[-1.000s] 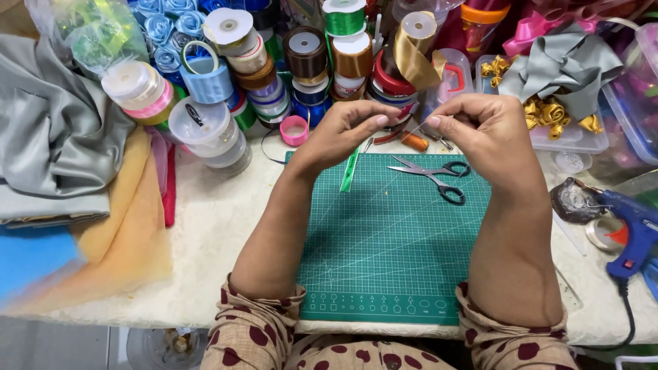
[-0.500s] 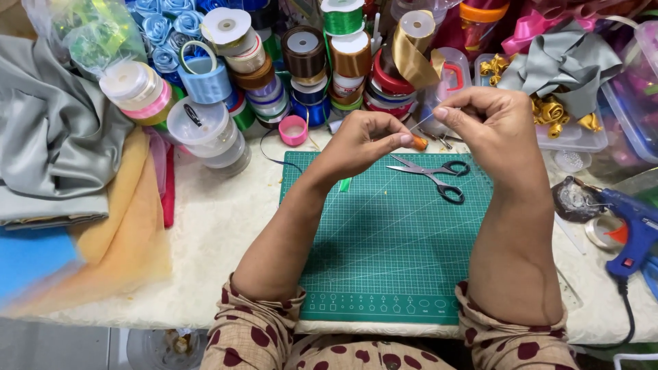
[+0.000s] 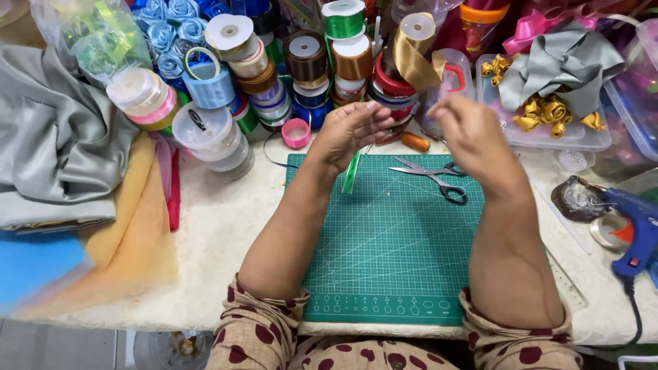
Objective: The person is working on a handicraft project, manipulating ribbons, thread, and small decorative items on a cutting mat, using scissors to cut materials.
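Hanging from the pinching left hand [image 3: 353, 133], a green ribbon strip [image 3: 351, 173] dangles over the green cutting mat [image 3: 391, 260]; the blurred right hand [image 3: 473, 137] hovers loosely curled, its grip unclear, above scissors [image 3: 432, 177].

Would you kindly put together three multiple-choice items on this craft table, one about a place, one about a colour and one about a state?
1. Where do the scissors lie?
A. on the green cutting mat
B. on the grey cloth
C. in the clear plastic box

2. What colour is the glue gun?
A. red
B. blue
C. yellow

3. How is the left hand placed?
A. flat on the mat
B. raised, with a green ribbon strip hanging below it
C. gripping the scissors

Answers:
1 A: the scissors rest on the mat's upper part, between the forearms.
2 B: its body at the right edge is blue.
3 B: the hand is lifted above the mat's far edge, and the strip hangs from it.
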